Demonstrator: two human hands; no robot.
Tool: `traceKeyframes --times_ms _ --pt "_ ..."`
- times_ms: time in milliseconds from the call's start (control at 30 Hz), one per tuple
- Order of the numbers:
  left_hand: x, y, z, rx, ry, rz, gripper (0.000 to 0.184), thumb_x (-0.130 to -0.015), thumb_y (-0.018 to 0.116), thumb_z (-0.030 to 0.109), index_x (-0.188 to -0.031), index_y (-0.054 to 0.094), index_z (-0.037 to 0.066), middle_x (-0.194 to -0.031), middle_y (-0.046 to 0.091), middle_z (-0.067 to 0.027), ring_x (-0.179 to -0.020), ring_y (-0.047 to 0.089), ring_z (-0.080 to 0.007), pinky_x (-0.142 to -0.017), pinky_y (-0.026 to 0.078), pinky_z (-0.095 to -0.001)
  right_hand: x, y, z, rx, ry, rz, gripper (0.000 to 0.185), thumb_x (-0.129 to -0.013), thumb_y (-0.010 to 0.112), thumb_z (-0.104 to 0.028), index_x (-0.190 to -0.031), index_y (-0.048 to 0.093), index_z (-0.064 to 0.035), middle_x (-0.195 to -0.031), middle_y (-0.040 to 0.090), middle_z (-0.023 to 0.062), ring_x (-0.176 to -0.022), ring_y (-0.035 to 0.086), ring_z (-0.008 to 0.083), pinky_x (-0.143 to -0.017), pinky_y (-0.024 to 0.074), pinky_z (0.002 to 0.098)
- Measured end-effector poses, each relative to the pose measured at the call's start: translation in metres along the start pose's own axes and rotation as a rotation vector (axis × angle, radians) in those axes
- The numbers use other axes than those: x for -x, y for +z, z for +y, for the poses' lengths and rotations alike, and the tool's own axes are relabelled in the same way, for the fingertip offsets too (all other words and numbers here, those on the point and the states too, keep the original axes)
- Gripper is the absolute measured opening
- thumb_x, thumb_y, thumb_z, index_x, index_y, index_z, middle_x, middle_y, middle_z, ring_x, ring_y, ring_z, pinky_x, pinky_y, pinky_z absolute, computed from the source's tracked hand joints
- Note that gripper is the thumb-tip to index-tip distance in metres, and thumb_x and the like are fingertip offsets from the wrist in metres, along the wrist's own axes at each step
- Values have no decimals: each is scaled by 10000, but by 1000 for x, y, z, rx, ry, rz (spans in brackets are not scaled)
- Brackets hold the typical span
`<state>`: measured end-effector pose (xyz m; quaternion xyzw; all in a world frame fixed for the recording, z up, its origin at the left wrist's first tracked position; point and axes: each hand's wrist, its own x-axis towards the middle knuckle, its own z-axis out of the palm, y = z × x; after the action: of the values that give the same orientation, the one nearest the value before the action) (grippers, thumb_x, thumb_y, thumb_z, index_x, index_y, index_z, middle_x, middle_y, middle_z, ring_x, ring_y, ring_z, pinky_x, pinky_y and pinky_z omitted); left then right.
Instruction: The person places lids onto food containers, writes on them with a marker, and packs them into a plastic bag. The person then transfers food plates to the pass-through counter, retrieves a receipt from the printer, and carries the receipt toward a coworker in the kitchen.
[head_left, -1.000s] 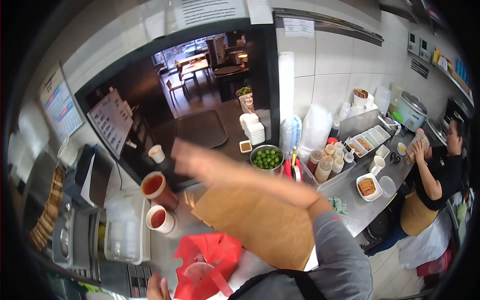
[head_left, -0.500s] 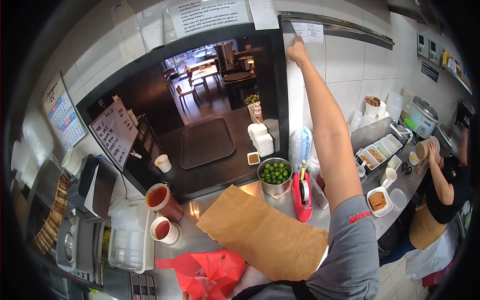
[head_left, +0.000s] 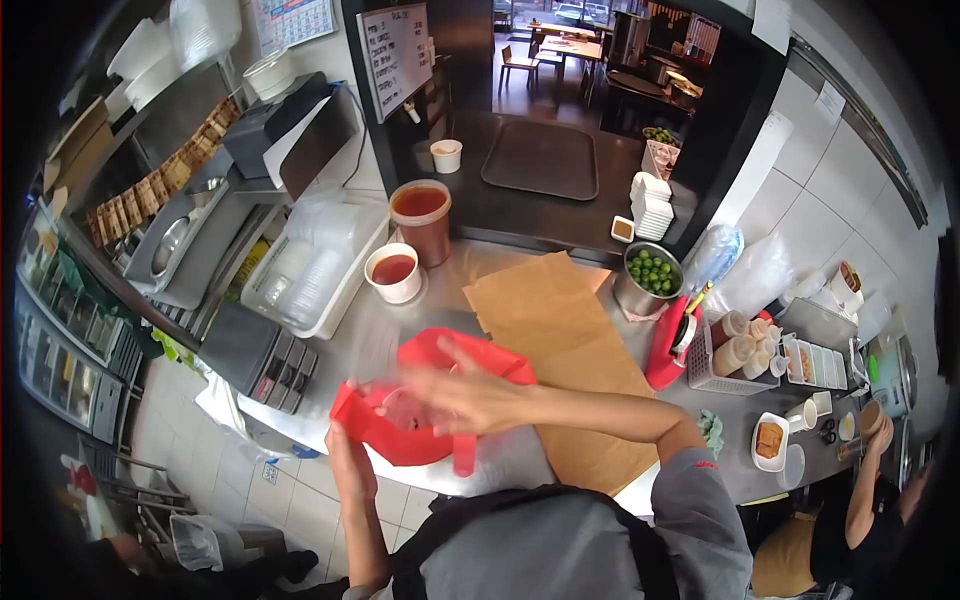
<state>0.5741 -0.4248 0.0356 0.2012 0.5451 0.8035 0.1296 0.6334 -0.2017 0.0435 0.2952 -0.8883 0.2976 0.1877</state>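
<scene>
A red plastic bag (head_left: 400, 442) lies open on the steel counter, with a clear round container (head_left: 405, 408) inside it. At the bag's left edge, my left hand (head_left: 350, 462) pinches the red plastic. My right hand (head_left: 465, 392) is over the bag's opening, its fingers spread and partly blurred, with nothing seen in it. Brown paper (head_left: 560, 350) lies flat to the right of the bag, partly under my right forearm. Behind the bag stand a white cup of red sauce (head_left: 393, 273) and a taller tub of red sauce (head_left: 421, 222).
A bowl of green limes (head_left: 650, 272), a red tape dispenser (head_left: 668, 345) and a basket of sauce bottles (head_left: 735, 358) stand to the right. A bin of plastic lids (head_left: 320, 270) is at left. Another person (head_left: 830, 530) works at far right, hands around a container.
My right hand has come down from the paper slips on the wall to the bag. My left hand now shows at the bag's edge. The view has shifted left and downward.
</scene>
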Motion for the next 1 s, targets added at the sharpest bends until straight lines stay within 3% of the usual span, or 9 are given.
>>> traceKeyframes --times_ms 133,267,467,533,600,667,733,867,1000 --pt "8 0 15 -89 19 -44 558 -949 364 369 -1338 331 -30 -930 602 -91 -773 555 -141 -794 423 -303 21 21 7 260 148 -737 714 -794 455 -621 -1181 540 -27 -1172 550 83 -1256 339 265 -1063 39 593" --pt "7 5 18 45 -84 -197 614 -910 471 239 -1386 184 -22 -907 626 -117 -649 556 -142 -712 444 -275 6 -51 -10 1021 170 -1265 471 -815 472 -539 -999 672 -155 -1086 599 25 -1211 382 203 -1079 -52 574" --pt "-10 60 -20 132 -339 -455 702 -858 555 134 -1399 127 0 -1162 538 -176 -964 588 -227 -886 439 -322 -2 -96 -4 1212 -125 -559 172 -692 598 -217 -848 663 -188 -883 574 2 -1040 477 195 -1078 129 566" --pt "-20 81 -59 -245 5 -601 662 -841 586 126 -1371 210 -2 -1239 480 -168 -1121 502 -252 -929 413 -338 -9 -78 -28 989 -138 -293 63 -688 592 -201 -721 614 -152 -843 548 -18 -856 513 182 -1049 233 543" --pt "-24 74 -108 -441 -34 -404 494 -813 617 94 -1250 405 2 -1216 498 -117 -1137 476 -243 -941 403 -342 -7 -51 -46 1001 -171 -294 107 -714 580 -182 -804 604 -130 -839 533 -7 -898 515 184 -1021 288 516" --pt "-30 79 -94 -558 32 -377 426 -809 614 66 -1202 462 7 -1205 505 -100 -1120 488 -228 -933 409 -334 -1 -43 -60 797 -44 -60 227 -742 577 -164 -963 580 -112 -958 563 35 -990 523 217 -995 328 469" --pt "-29 82 -59 218 -290 -157 337 -799 591 17 -1129 523 20 -1175 525 -94 -1052 531 -211 -881 449 -326 14 -47 -60 701 4 129 254 -760 583 -163 -1007 567 -107 -1001 572 54 -1007 526 231 -978 347 449" --pt "-48 51 -46 244 -489 -139 292 -787 569 7 -1078 548 4 -1047 604 -111 -960 586 -230 -889 457 -370 87 -31 -38 346 705 766 271 -818 600 -188 -1063 563 -79 -1059 569 122 -965 551 286 -866 417 401" --pt "-89 76 1 298 -765 -306 203 -790 527 -40 -979 590 -3 -954 632 -114 -894 612 -242 -833 489 -366 192 55 10 583 1100 612 394 -833 568 -307 -1157 525 -87 -1197 481 174 -1142 432 325 -949 322 475"
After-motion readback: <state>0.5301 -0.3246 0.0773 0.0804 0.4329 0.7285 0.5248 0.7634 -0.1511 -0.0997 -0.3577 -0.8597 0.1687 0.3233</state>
